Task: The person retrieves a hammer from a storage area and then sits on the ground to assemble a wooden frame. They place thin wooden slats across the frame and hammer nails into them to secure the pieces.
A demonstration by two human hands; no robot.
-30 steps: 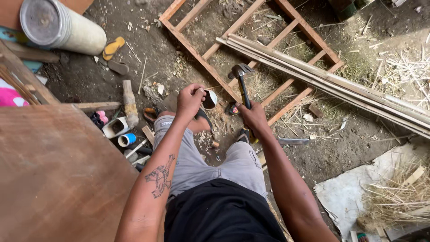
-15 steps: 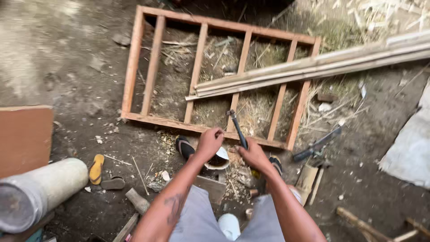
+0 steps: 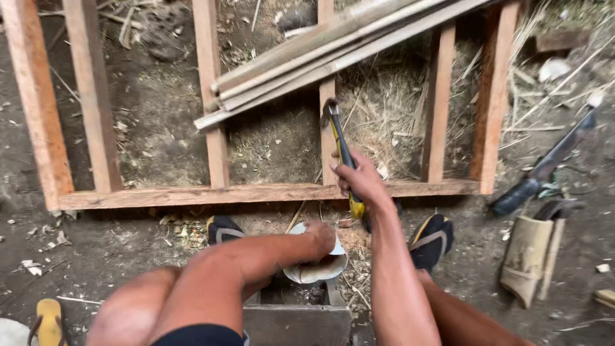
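The right hand (image 3: 362,179) is closed around the yellow-and-black handle of a hammer (image 3: 339,144), gripping it near the lower end. The hammer's long axis runs near to far, its metal head at the far end, over the middle slat of the wooden frame (image 3: 211,192) that lies flat on the dirt ground (image 3: 115,256). The left hand (image 3: 320,237) is nearer the body and lower, fingers curled down onto the rim of a small pale bowl-like dish (image 3: 317,269); whether it grips the dish or only rests on it cannot be told. The dish sits on the far edge of a low wooden box (image 3: 298,314) between the knees. So the right hand is the one at the frame, just beyond whose near rail the hammer head hangs. A bundle of bamboo strips (image 3: 333,45) lies slantwise across the far part of the frame. Two dark sandals (image 3: 429,240) stand just near the rail. To the right lie a long knife (image 3: 544,166) and a bamboo sheath (image 3: 525,256).
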